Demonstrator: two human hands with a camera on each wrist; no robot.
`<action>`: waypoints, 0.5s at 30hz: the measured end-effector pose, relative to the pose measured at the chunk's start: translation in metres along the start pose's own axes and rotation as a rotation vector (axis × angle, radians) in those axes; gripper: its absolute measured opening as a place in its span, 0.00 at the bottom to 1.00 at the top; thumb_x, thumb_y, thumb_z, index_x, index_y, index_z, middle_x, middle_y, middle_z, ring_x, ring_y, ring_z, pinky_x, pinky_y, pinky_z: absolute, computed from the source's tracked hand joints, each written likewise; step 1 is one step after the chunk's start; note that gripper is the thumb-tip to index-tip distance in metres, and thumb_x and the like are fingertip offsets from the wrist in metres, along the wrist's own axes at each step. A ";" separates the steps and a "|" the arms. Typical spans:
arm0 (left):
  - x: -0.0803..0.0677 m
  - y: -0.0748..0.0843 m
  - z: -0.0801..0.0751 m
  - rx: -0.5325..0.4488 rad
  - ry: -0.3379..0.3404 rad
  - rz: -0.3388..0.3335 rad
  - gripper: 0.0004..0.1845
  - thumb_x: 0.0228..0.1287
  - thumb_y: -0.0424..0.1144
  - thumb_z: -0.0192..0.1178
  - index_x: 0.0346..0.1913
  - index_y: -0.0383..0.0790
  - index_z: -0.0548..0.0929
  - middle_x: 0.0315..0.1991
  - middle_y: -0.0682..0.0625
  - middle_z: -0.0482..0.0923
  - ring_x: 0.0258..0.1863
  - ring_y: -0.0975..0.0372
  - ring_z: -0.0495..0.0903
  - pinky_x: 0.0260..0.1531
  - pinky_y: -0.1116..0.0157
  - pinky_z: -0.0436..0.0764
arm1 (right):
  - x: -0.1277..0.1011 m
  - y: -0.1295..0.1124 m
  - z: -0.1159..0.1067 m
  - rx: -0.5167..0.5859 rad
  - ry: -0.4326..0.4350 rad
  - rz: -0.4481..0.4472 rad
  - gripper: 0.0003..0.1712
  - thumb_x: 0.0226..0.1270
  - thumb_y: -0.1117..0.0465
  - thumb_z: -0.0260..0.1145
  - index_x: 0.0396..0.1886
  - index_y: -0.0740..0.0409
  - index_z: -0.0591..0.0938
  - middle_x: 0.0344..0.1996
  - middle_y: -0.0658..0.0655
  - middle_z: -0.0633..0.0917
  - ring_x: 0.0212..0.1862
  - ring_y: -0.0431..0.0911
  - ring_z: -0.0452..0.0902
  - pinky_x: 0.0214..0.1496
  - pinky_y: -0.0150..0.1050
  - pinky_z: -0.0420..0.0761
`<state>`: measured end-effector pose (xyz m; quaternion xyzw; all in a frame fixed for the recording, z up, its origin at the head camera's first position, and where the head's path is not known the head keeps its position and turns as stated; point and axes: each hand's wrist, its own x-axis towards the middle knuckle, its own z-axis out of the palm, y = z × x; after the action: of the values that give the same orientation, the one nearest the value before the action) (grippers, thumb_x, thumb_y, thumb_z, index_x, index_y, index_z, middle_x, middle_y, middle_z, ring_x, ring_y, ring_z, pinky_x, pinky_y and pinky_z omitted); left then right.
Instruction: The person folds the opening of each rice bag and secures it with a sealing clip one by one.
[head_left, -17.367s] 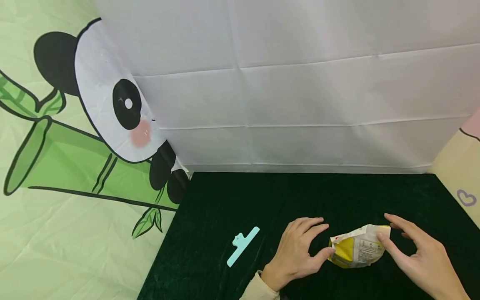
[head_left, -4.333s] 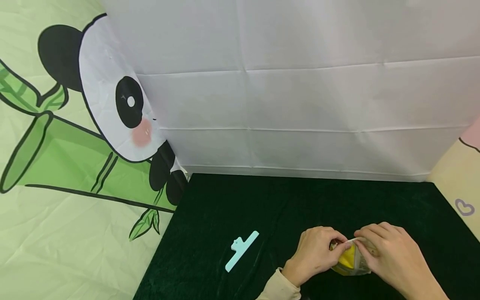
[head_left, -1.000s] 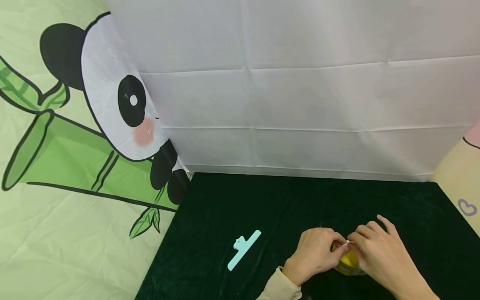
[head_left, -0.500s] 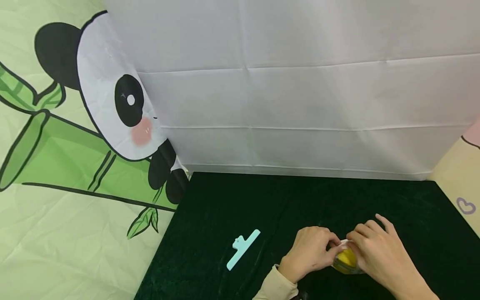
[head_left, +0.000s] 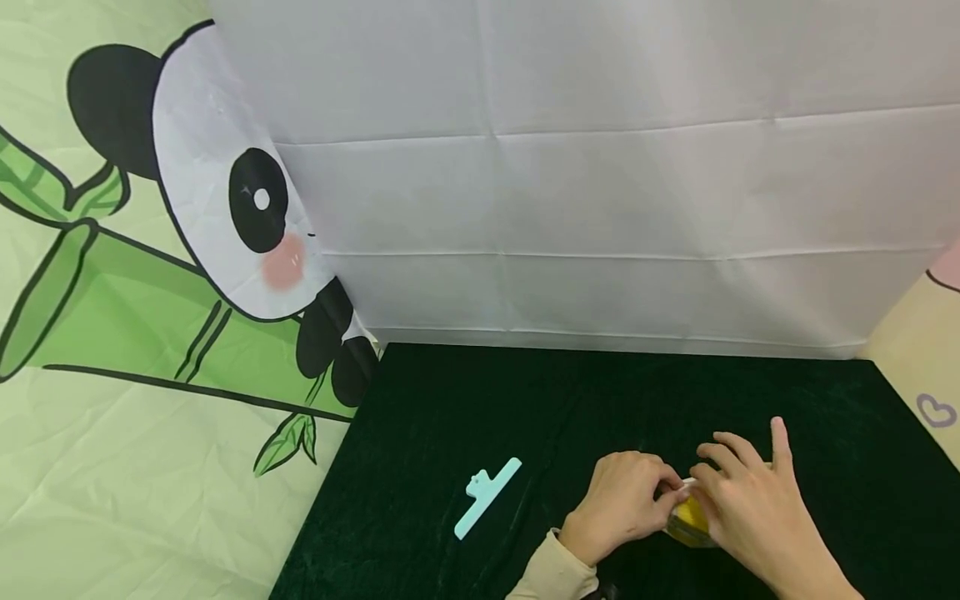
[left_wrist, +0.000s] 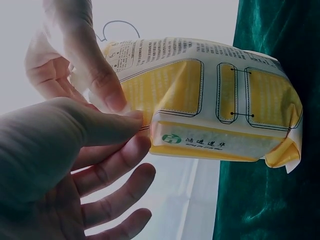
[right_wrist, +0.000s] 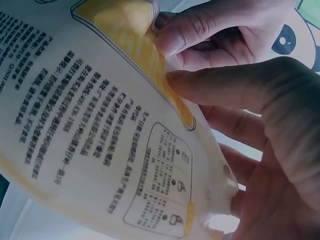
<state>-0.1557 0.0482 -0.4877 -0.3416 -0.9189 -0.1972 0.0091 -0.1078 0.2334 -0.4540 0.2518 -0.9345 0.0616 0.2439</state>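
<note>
A staged tabletop recording set rather than a lived-in room — a table draped in dark green velvet cloth (head_left: 465, 400), closed in behind by a creased white fabric backdrop (head_left: 600, 192) and at the left by a cartoon sheet printed with a panda and bamboo (head_left: 150, 275); a cream printed panel with a small heart (head_left: 926, 392) shuts off the right side — no furniture or fixtures show

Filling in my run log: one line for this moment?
left hand: pinches yellow packet | right hand: pinches packet's folded edge | blue clip: lies apart on dark green cloth
</note>
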 end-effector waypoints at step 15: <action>0.000 0.000 0.001 0.052 0.045 0.026 0.07 0.76 0.51 0.66 0.42 0.59 0.93 0.32 0.69 0.84 0.23 0.81 0.66 0.24 0.84 0.64 | 0.004 -0.018 0.004 -0.058 -0.118 0.033 0.14 0.40 0.66 0.87 0.26 0.55 0.89 0.34 0.57 0.90 0.59 0.68 0.81 0.76 0.84 0.31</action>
<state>-0.1551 0.0487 -0.4889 -0.3485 -0.9188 -0.1805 0.0411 -0.1036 0.2155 -0.4557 0.2323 -0.9527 0.0238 0.1943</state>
